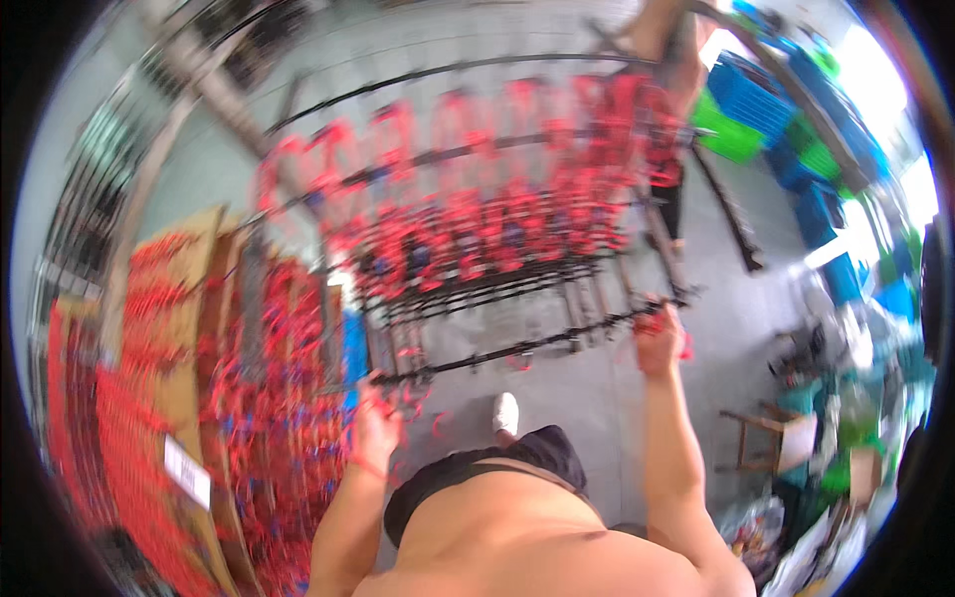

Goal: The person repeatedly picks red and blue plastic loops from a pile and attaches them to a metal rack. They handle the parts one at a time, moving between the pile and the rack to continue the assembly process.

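Observation:
A long dark bar (527, 348) stretches across in front of me, tilted up toward the right, with a few small red pieces hanging from it. My left hand (376, 423) is closed around its left end, with red strips beside the fingers. At the right end my right hand (659, 343) also grips the bar, and a red piece shows at the palm. Just beyond stands a rack of dark rods, thickly hung with red looped pieces (468, 224) that have small dark and blue parts. Motion blur hides their finer detail.
To the left, red pieces hang close together beside tan boards (164, 308) carrying rows of red pieces. Blue crates (751, 95) and green crates (726, 129) are stacked at the far right. A small wooden stool (791, 438) stands at right. Another person (671, 95) is behind the rack.

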`<state>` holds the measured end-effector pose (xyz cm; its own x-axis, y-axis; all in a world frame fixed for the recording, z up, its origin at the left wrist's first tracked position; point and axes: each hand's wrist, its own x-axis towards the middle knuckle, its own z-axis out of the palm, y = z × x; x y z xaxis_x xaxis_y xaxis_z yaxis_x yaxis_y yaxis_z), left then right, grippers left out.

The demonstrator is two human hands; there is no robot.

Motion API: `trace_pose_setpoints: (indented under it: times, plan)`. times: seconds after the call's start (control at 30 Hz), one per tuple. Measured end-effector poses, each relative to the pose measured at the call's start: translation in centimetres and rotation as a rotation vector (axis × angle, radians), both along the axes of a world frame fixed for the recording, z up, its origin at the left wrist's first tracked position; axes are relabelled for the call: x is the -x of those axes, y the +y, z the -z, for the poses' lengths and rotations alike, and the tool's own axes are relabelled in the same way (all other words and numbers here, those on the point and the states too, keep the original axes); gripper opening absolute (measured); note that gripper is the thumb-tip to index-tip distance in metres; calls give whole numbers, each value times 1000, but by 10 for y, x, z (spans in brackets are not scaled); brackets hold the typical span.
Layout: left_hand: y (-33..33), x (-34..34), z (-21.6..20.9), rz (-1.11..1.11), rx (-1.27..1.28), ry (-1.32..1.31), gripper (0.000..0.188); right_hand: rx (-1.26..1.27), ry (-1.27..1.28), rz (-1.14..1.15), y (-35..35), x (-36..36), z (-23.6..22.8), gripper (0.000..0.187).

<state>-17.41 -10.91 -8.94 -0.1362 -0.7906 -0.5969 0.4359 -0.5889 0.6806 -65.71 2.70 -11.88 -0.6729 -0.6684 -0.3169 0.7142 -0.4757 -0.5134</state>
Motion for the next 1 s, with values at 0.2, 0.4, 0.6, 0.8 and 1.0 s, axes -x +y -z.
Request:
trace_pose_setpoints:
  times: [0.2,0.4,0.6,0.8,1.0]
  plan:
    - [-6,-8,24,-46,37,87,32,-359,93,144,37,-44,8,32]
    - [-21,-12,29,-36,13,55,36,-753,558,-255,89,-138,12,39]
    - [15,-24,10,37,-87,-88,56,-327,791,-1053,81,-263,-80,38]
    - [71,-51,-94,817,-174,688,54,95,982,-1891,23,-355,-157,42]
    - [79,-87,-126,228,135,377,33,-36,957,-1186,26,-397,-146,45]
